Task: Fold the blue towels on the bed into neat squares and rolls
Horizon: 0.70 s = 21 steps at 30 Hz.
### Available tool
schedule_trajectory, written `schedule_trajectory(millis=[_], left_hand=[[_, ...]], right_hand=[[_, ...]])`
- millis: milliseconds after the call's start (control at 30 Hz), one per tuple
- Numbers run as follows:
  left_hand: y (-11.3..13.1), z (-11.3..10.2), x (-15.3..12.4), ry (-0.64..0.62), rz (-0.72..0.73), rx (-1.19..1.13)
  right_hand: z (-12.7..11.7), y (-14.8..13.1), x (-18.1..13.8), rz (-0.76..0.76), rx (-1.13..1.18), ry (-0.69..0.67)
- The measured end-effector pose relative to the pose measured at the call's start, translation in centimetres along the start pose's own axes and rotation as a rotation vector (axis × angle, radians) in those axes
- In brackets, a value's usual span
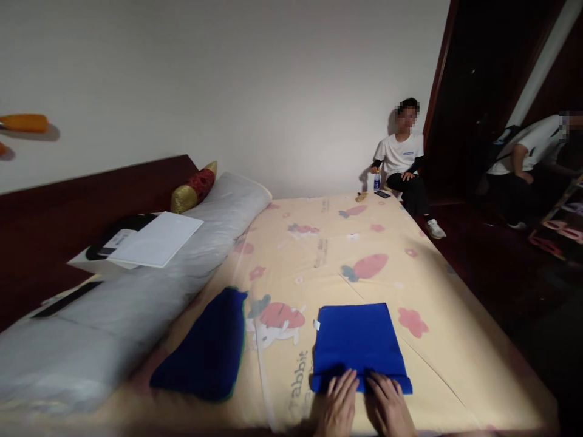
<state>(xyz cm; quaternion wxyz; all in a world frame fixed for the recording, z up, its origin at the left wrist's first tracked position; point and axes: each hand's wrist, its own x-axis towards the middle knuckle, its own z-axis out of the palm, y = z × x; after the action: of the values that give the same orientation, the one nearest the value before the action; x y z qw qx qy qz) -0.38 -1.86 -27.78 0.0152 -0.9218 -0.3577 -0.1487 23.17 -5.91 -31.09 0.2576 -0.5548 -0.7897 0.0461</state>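
Note:
A blue cloth [357, 340], roughly square with a small white tag on its left edge, lies on the bed in front of me. A narrow strip is turned over along its near edge. My left hand [339, 403] rests palm down on the middle of that strip, fingers stretched forward. Close beside it on the right, my right hand [388, 403] also lies on the strip with fingers extended. Both thumbs are hard to make out. A darker blue cloth piece [207, 349] with a green edge lies to the left, apart from both hands.
The bed [437, 303] has a cream sheet with rabbit and carrot prints. A grey covered pillow [182, 291] carries a white box [157, 240]. A seated person [401, 155] holds a bottle [376, 181] at the far corner; another person [528, 158] bends at the right.

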Motion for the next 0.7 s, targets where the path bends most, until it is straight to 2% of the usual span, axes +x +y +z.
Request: schedule_trajectory(millis=[100, 233, 333, 533, 700], left_hand=[[-0.6, 0.5, -1.1, 0.013, 0.077, 0.0], [-4.0, 0.2, -4.1, 0.018, 0.015, 0.107], [-5.4, 0.0, -5.0, -0.034, 0.0, 0.127], [-4.8, 0.4, -3.1, -0.052, -0.178, 0.122], [-4.9, -1.7, -0.2, -0.128, -0.31, 0.021]], right_hand=[[0.0, 2.1, -1.7, -0.009, -0.017, -0.007], [-0.9, 6.0, -5.0, 0.088, -0.112, 0.01], [-0.8, 6.9, -5.7, 0.129, -0.143, 0.027], [-1.4, 6.0, -3.1, 0.163, -0.11, 0.082], [-4.2, 5.8, 0.1, 0.282, -0.015, -0.037]])
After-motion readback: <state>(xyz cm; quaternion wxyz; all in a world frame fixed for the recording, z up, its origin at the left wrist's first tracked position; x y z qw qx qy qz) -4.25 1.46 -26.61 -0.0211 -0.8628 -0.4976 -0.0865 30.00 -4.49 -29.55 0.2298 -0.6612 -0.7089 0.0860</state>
